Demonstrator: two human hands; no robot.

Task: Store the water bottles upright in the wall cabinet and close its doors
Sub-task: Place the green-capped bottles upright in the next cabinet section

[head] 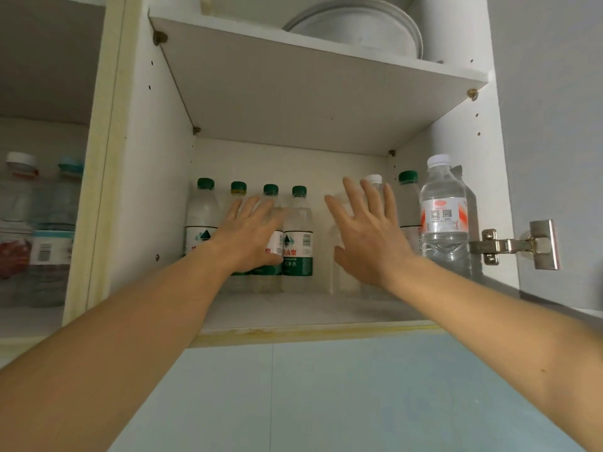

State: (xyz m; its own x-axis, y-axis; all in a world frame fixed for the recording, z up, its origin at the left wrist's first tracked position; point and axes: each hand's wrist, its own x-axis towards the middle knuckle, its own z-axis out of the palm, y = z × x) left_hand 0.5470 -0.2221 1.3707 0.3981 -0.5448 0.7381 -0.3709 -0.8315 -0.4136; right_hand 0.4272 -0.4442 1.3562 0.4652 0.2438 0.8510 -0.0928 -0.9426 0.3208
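Soft, even light; the cabinet back beyond the fingers (pixel 365 203) is dimmer. Left of them, blur; edges bend from the wide lens.

Water bottles (pixel 297 236): clear glossy plastic — green plastic caps, printed film labels
Front bottle (pixel 444 220): clear plastic, white cap, shiny red-and-white label
Wall cabinet (pixel 326 102): matt white laminate board — yellowed edge strip
Hinge (pixel 514 245): brushed metal
Plates (pixel 359 26): smooth white, faintly glossy

White plates (pixel 359 31) stacked on upper shelf (pixel 293 93).
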